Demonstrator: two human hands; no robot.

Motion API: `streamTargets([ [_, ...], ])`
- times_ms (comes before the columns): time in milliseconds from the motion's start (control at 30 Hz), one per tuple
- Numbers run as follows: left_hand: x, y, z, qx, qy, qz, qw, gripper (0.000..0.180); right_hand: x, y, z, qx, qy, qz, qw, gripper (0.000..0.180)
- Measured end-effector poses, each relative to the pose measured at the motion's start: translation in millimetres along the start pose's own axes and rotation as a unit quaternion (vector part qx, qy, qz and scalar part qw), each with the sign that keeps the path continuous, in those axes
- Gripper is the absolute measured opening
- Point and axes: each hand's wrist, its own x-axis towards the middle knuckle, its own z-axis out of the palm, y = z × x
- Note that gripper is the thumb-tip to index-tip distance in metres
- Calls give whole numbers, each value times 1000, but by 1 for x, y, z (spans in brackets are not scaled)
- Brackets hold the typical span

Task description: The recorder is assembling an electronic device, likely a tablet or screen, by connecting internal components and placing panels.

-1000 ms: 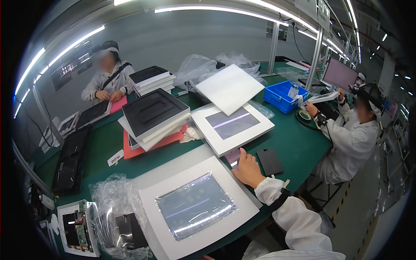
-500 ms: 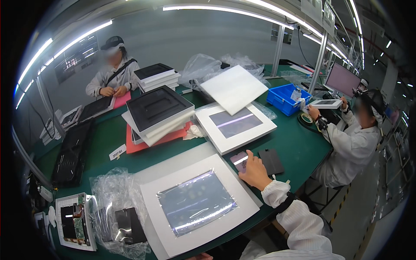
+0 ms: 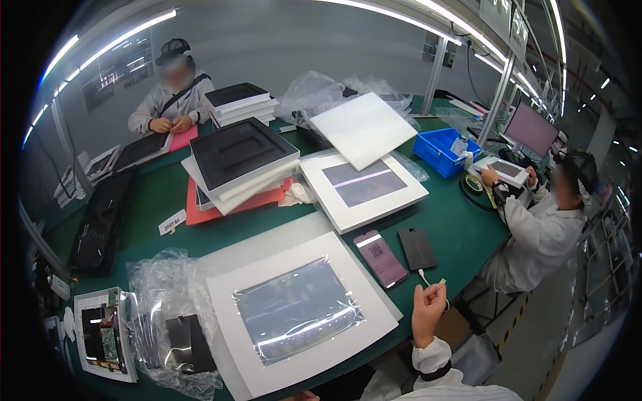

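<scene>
My right hand (image 3: pixel 429 313) is at the table's right front edge, its fingers pinched on a short white cable (image 3: pixel 422 275). That cable runs from a flat dark grey box (image 3: pixel 418 248), which looks like a power bank. Left of the box lies a phone (image 3: pixel 381 259) with its screen lit, untouched. A white framed panel (image 3: pixel 224 301) with a film-covered grey screen (image 3: pixel 301 309) rests in front of me on a pale foam sheet (image 3: pixel 287 230). Only a sliver of my left hand (image 3: pixel 305 395) shows at the lower edge; its fingers are hidden.
Another framed panel (image 3: pixel 394 202) lies beyond, partly under white foam (image 3: pixel 364 130). Black-lined trays (image 3: pixel 244 160) are stacked at centre left. Clear plastic wrap (image 3: pixel 160 281) and an opened device (image 3: pixel 103 334) are at left. A blue bin (image 3: pixel 438 155) stands near one of two co-workers (image 3: pixel 548 224).
My right hand has let go of the phone, drawn back toward me and closed on the white cable. The phone now lies nearer the panel's right side. My view has shifted slightly.
</scene>
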Motion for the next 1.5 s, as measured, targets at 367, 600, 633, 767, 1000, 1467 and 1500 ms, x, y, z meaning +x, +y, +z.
streamTargets([
  [367, 49, -123, 26, 208, 184, 133, 951, 17, -2, -2, 3, 0, -11, 8, 1000, 40],
  [600, -5, 3, 3, -37, 17, 10, 999, 16, 2, -2, -4, -15, 7, -19, 1000, 39],
  [633, -4, -6, 1, -39, 16, 33, 999, 16, 1, -2, -2, -14, 5, -18, 1000, 39],
  [767, 2, -17, -1, -61, 8, 2, 998, 16, 2, 1, -2, -15, 3, -17, 1000, 39],
  [1000, -2, -3, 1, -77, -13, 7, 997, 15, 1, -3, -2, -6, 7, -12, 1000, 39],
  [1467, -7, 13, 4, -79, 1, -14, 997, 10, 1, -1, -3, -22, 4, -15, 1000, 40],
  [1500, -6, 6, 2, -80, 5, -14, 997, 10, 2, -1, -3, -24, 6, -18, 1000, 40],
])
